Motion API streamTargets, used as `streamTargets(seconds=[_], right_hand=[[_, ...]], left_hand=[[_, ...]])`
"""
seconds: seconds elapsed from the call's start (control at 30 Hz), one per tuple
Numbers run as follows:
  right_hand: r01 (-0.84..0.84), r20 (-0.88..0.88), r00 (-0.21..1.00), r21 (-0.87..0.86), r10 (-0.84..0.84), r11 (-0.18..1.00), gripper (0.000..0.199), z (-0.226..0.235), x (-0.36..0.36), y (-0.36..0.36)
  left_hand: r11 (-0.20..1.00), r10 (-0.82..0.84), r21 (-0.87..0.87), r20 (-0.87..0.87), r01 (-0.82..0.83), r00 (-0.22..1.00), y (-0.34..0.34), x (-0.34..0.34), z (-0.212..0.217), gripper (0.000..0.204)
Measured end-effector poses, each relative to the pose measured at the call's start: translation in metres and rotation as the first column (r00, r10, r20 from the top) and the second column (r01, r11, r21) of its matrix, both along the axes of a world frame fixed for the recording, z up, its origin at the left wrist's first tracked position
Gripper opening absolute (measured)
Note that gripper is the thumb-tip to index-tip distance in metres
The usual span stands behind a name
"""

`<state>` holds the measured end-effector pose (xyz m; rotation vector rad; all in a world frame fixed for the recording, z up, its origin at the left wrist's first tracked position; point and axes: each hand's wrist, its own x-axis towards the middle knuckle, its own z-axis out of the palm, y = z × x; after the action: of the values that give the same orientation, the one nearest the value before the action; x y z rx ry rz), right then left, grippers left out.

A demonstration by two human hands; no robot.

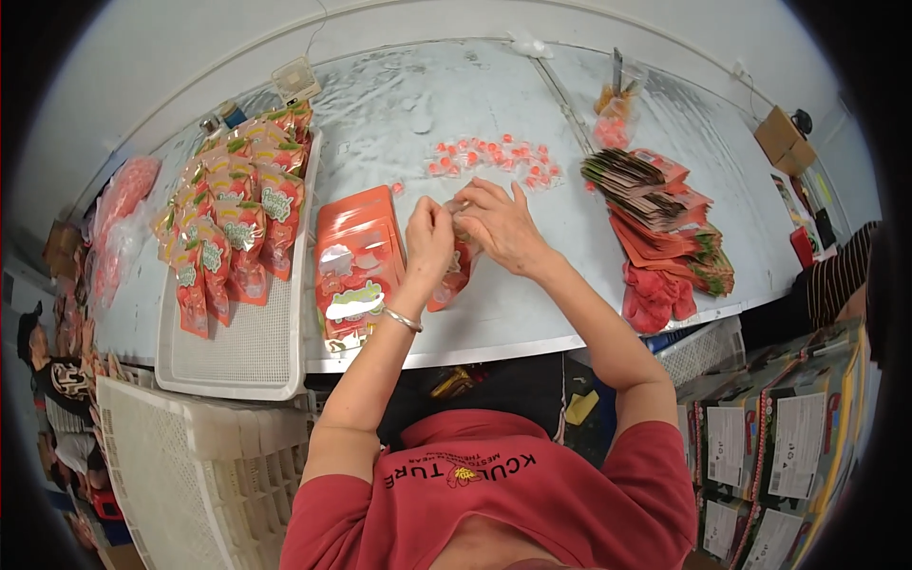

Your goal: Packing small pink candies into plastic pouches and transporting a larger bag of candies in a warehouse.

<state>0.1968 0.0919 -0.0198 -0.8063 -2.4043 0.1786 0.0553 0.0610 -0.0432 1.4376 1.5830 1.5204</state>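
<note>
Both my hands meet over the middle of the table at a small red pouch (454, 280) that hangs upright below my fingers. My left hand (430, 236) is closed in a pinch at the pouch's upper edge. On the other side, the fingers of my right hand (503, 226) curl in at the same edge. Something clear shows between the fingertips, too small to make out. Just left lies a stack of flat red pouches (361, 256). Beyond my hands is a scatter of small red pieces in clear wrappers (494, 157).
Filled pouches (233, 204) are heaped in a white tray (228, 366) at the left. Fanned pouches (665, 209) and a red cloth (657, 296) lie at the right. Stacked white crates (180, 456) and cartons (769, 446) stand below the table's edge.
</note>
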Motion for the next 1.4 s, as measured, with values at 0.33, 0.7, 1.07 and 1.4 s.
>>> streamTargets(seconds=[0.33, 0.7, 1.07, 1.4], right_hand=[[-0.092, 0.235, 0.969, 0.034, 0.081, 0.995, 0.03, 0.003, -0.005, -0.004], [-0.405, 0.287, 0.853, -0.165, 0.436, 0.899, 0.015, 0.089, 0.017, -0.028], [-0.42, 0.09, 0.827, -0.556, 0.555, 0.717, 0.032, 0.083, 0.017, -0.014], [-0.356, -0.007, 0.922, -0.41, 0.388, 0.84, 0.017, 0.053, -0.001, -0.033]], left_hand=[[0.996, -0.086, -0.003, 0.121, 0.087, 0.989, -0.01, -0.002, 0.01, 0.023], [0.77, -0.59, -0.128, 0.233, 0.625, 0.773, -0.001, -0.055, 0.026, 0.058], [0.905, -0.424, 0.042, 0.137, 0.423, 0.895, -0.041, -0.023, 0.06, 0.037], [0.93, -0.356, 0.145, 0.139, 0.337, 0.924, -0.059, -0.035, 0.053, 0.043]])
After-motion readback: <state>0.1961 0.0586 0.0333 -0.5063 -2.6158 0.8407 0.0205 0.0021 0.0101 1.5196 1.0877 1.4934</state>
